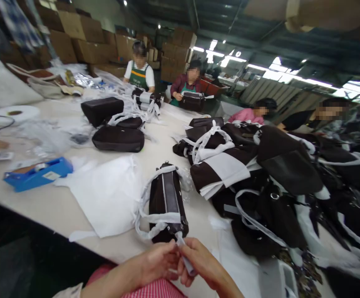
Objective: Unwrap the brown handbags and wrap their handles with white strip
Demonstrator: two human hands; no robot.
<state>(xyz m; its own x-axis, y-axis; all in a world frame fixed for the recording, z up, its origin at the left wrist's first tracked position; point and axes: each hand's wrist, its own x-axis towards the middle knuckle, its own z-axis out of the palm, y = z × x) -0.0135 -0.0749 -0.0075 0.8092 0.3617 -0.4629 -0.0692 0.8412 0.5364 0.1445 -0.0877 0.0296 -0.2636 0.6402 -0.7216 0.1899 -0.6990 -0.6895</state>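
A dark brown handbag [167, 194] lies on the table in front of me, its handles [145, 207] wrapped in white material. From its near end a narrow white-wrapped strip [188, 265] sticks out toward me. My right hand [200, 258] is closed around this strip, thumb on top. Close beside it, my left hand [159, 260] has its fingers curled, with thumb and fingertips pinched at the strip near the bag's end. What the strip covers is hidden. A white cloth-like sheet [111, 194] lies left of the bag.
A blue tape dispenser [39, 171] and a white roll [12, 114] are on the left. Dark bags [119, 138] lie farther back, and a large pile of bags [285, 165] fills the right. Several people sit or stand around the table [164, 134]. Cartons [89, 51] are stacked behind.
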